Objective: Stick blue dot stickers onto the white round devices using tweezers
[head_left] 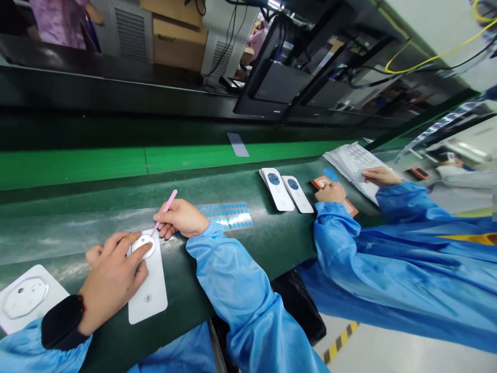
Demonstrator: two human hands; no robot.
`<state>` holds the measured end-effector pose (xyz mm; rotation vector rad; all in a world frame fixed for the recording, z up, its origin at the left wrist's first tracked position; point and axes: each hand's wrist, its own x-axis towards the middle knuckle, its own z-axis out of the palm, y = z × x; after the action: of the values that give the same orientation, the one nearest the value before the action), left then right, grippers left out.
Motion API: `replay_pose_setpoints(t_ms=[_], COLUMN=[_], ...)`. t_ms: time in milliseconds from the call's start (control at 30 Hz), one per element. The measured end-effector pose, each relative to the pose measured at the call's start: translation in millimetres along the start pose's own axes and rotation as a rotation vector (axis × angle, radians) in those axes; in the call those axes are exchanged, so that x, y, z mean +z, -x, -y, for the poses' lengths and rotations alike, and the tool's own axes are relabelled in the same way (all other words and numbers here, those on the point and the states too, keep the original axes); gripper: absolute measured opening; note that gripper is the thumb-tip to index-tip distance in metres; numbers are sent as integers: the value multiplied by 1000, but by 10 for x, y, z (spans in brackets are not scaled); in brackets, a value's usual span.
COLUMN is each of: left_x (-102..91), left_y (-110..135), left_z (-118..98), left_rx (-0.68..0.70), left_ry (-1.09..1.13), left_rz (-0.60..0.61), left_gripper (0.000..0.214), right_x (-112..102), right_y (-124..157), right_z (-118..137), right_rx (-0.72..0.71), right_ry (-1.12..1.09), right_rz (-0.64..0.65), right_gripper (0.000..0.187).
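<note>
A white phone back panel lies flat on the green bench, with a round camera ring near its top and a small round mark lower down. My left hand rests over its left side, fingers spread, fingertips touching the ring area. Between the thumb and fingers of my right hand is a slim pink stick-like tool, its narrow tip at the ring's upper right edge. Beyond that wrist lies a clear sheet of blue round stickers, partly hidden. Another white panel with a large camera outline is at far left.
White panels with dark blue camera discs lie right of the sticker sheet. A co-worker's hands handle an orange-brown piece and a white plastic bag. A pale panel sits on the bright green strip behind; monitors hang above.
</note>
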<state>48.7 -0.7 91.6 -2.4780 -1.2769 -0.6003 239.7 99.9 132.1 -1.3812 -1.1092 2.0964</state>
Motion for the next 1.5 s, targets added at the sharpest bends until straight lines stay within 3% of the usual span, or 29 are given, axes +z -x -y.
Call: replay_pose_setpoints(t_ms=[767, 1233, 1500], left_x=[8, 40, 7], left_y=[11, 53, 31], left_z=[17, -1, 19], left_rx=[-10, -103, -16], left_ry=[-1, 76, -13], left_rz=[15, 47, 37], left_gripper=[38, 35, 36], right_x=[8, -10, 7], right_y=[2, -16, 7], right_z=[23, 8, 41], right_rx=[3, -18, 5], right_ry=[30, 29, 30], right_rz=[21, 55, 34], right_gripper=[38, 38, 40])
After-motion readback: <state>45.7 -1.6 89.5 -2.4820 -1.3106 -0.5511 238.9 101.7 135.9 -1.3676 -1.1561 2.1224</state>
